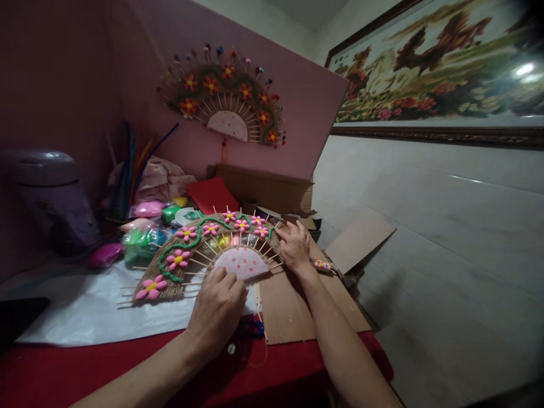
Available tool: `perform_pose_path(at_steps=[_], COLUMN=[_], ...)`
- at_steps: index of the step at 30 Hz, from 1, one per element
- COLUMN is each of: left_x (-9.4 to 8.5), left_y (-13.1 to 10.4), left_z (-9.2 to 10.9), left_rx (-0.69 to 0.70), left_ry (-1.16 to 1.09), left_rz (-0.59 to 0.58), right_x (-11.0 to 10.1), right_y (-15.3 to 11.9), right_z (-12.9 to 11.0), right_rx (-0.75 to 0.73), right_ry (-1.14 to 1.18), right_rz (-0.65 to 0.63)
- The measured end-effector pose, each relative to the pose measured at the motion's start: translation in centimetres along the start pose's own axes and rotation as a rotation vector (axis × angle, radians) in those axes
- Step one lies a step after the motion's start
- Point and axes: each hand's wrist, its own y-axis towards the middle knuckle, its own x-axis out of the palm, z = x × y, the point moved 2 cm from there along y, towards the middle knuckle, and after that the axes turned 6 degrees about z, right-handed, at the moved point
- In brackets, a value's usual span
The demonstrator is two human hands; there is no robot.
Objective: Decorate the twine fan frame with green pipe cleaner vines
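A fan-shaped craft (193,252) of thin sticks and brown twine lies tilted across the table, with pink clay flowers and a wavy green strip on its band. Its white half-round centre with pink dots (242,263) faces me. My left hand (220,303) is closed at the lower left edge of that centre, its fingers curled on the fan's base. My right hand (294,243) rests on the right end of the twine band, near the end of the green strip, its fingers partly spread and pressing on the band.
Bagged coloured clay (144,241) and a purple container (53,198) stand at the left. Cardboard (287,311) and white plastic sheet (106,311) cover parts of the red tablecloth (140,368). A finished fan (227,122) is on a pink board behind. A glue gun (322,264) lies right.
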Motion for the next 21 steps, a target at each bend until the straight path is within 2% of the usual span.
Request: perform_pose_path(at_steps=[4, 21], left_x=[0.08, -0.17], left_y=[-0.02, 0.06], left_z=[0.06, 0.29], left_rx=[-0.012, -0.011], left_ry=[-0.006, -0.038], left_rz=[-0.005, -0.005], right_x=[-0.15, 0.21], right_y=[0.15, 0.23], right_z=[-0.26, -0.77], right_rx=[0.009, -0.067], right_ry=[0.005, -0.013], right_rz=[0.043, 0.007])
